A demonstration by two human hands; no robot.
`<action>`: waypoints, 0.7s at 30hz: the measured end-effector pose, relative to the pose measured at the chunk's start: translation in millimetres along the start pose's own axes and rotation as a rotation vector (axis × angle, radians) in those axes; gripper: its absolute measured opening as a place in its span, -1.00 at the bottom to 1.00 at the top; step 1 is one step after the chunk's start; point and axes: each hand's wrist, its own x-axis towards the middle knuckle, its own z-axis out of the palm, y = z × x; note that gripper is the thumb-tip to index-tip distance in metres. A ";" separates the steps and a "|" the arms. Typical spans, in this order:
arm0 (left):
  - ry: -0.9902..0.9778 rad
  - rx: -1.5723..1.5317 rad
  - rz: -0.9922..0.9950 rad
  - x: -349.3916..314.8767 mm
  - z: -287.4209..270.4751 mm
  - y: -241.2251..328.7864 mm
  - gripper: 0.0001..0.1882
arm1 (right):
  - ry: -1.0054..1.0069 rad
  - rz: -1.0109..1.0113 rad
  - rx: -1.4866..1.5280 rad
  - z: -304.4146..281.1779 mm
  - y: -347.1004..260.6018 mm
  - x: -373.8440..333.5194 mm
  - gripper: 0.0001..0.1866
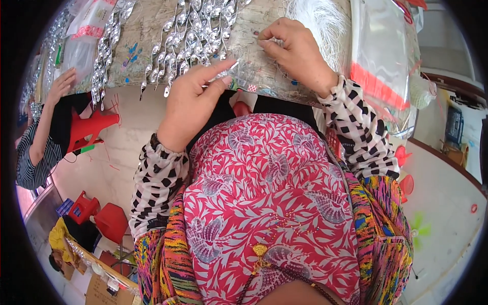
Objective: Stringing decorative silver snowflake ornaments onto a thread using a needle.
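The left hand (192, 99) has its thumb and forefinger parted at the tips, with a small shiny silver sliver (234, 64) beside the forefinger; whether anything grips it, I cannot tell. The right hand (300, 53) brings thumb and forefinger close together, though the view is too coarse to show if a fine thread lies between them.

Just beyond the left fingers, twisted silver foil strands (195, 35) spread over the worn grey-brown tabletop (140, 33), some ends hanging past its near edge. A knuckle or wrist brushing these could drag them off or crease the foil. Behind the right fingers lies a loose bundle of fine white threads (328, 23); a backward sweep could catch and tangle them. If the sliver is only lightly held, it could slip down between the left fingers and the tabletop's edge.
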 end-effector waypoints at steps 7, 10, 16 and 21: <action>0.018 -0.025 0.055 -7.9 13.1 -9.7 -0.71 | 0.039 -0.024 -0.269 16.6 -2.5 8.1 -0.87; 0.031 -0.005 0.050 -8.0 13.1 -11.3 -0.71 | 0.063 0.042 -0.337 18.7 -1.5 12.0 -0.85; 0.056 0.025 0.070 -4.4 14.3 -7.3 -0.70 | 0.089 0.019 -0.354 25.8 6.8 17.0 -0.85; 0.062 0.090 0.085 -3.7 13.2 -3.1 -0.70 | 0.074 0.073 -0.356 23.0 5.4 15.2 -0.86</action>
